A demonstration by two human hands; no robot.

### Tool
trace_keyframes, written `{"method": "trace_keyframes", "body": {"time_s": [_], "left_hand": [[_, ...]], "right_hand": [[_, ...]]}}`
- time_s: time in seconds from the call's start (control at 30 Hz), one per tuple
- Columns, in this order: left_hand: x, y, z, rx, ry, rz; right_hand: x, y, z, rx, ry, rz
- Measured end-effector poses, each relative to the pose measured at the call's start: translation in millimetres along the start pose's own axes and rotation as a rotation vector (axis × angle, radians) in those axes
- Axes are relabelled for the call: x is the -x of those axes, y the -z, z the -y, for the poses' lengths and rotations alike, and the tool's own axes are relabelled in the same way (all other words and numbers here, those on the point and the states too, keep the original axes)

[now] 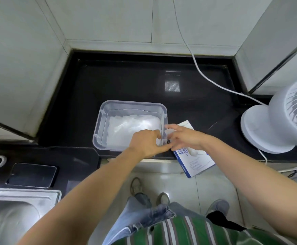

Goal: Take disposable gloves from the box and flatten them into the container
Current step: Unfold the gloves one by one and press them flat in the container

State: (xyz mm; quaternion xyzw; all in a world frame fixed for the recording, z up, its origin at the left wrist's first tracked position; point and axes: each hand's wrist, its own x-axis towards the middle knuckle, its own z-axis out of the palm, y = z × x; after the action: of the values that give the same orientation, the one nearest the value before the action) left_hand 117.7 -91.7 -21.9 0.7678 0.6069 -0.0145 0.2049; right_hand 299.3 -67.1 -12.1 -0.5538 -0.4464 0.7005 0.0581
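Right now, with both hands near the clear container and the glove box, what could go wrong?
1. The white-and-blue cardboard glove box overhangs the black countertop edge; a tug by the right hand might tip it to the floor.
2. The clear plastic container sits near the same edge; the left hand pressing inside could slide it off.
3. The thin translucent gloves are light; the white fan nearby might lift them if it is running.

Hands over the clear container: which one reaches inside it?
The left hand reaches inside the clear plastic container, onto the gloves; the right hand hovers outside, above the blue-and-white glove box.
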Motion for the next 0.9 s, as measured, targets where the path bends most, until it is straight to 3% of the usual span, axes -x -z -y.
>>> {"method": "trace_keyframes", "body": {"time_s": [0.1, 0.2, 0.23, 0.3, 0.4, 0.5, 0.73, 0.9], "left_hand": [[4.0, 3.7, -0.6, -0.040, 0.000, -0.047], [5.7, 6.7, 1.7, -0.044, 0.038, -0.055], [6.3, 6.2, 1.8, -0.041, 0.054, -0.049], [6.3, 4.4, 1.6, -0.052, 0.064, -0.044], [7.8, 1.6, -1.5, -0.071, 0.056, -0.058], [9.4, -0.2, -4.0, -0.091, 0.041, -0.080], [19.3, -3.6, -17.3, -0.017, -0.016, -0.319], [27.1, -14.3, -25.3, -0.041, -0.019, -0.303]], "right_hand": [[-12.0, -4.4, 1.7, 0.116, 0.020, -0.098], [-7.8, -2.9, 4.7, 0.651, -0.089, -0.437], [-0.7, -0.9, 3.7, 0.836, -0.160, -0.471], [8.1, 0.5, -2.1, 1.017, -0.334, -0.347], [2.9, -2.4, -19.3, 0.852, -0.399, -0.206], [-11.6, -6.8, -26.4, 0.624, -0.285, -0.276], [-22.7, -9.8, -23.5, -0.246, -0.018, -0.303], [-24.0, -16.3, -32.1, -0.223, 0.056, -0.177]]}}
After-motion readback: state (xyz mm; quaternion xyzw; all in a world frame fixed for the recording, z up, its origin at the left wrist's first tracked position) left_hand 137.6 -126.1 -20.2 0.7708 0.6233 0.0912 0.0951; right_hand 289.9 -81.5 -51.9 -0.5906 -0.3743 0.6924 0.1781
